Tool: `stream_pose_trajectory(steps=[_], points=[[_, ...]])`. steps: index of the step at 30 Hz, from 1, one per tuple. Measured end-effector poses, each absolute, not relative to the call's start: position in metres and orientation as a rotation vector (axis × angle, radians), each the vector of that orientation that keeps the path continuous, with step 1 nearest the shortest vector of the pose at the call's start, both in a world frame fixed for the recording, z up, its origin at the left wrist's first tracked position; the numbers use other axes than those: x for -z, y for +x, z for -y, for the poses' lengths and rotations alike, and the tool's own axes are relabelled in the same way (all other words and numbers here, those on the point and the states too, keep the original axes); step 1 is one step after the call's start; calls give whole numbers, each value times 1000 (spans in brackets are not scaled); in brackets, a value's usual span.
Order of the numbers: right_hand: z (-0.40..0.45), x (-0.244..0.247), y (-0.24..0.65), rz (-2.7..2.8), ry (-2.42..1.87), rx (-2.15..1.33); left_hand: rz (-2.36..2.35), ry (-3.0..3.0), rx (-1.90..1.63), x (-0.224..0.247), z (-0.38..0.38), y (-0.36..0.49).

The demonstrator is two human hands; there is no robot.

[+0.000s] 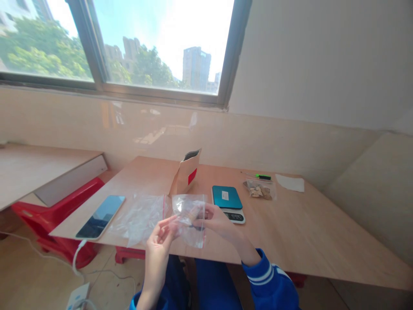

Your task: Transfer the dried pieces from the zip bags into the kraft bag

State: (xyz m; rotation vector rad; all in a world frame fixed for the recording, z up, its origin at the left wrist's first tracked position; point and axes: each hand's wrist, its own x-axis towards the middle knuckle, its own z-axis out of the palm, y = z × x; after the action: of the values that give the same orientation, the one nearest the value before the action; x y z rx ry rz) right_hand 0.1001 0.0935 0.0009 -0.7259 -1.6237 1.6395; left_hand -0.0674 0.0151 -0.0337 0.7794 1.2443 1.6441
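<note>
Holding: a clear zip bag (189,234) over the table, pinched narrowly by the right hand (214,219), a brown lump inside (too blurred to name)
Left hand: (160,237) fingers loosely open, tips at the bag's edge
Wooden table: (300,228) a flat plastic bag (138,217), smartphone (100,217), kraft pouch (186,174), digital scale (227,202), bag of brown chips (260,189)

Right hand (215,220) grips a clear zip bag (189,219) over the wooden desk (300,234); open left hand (160,242) adjoins the bag's left edge; second plastic bag (138,219) lies left, digital scale (227,203) right.
</note>
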Motion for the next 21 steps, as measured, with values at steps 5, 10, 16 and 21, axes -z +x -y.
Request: stream_pose_trajectory(steps=[5, 10, 16, 21], points=[[-136, -27, 120, 1597, -787, -1302, -1182, 626, -1766, 27, -16, -86], [-215, -75, 105, 1598, -767, -918, -1294, 542, -1855, 41, -23, -125], [-280, -100, 71, 2120, -726, -564, -2020, 947, -1600, 79, -47, -190], [-293, -109, 69, 2466, -639, -456, -2277, 1487, -1677, 70, -54, -195]])
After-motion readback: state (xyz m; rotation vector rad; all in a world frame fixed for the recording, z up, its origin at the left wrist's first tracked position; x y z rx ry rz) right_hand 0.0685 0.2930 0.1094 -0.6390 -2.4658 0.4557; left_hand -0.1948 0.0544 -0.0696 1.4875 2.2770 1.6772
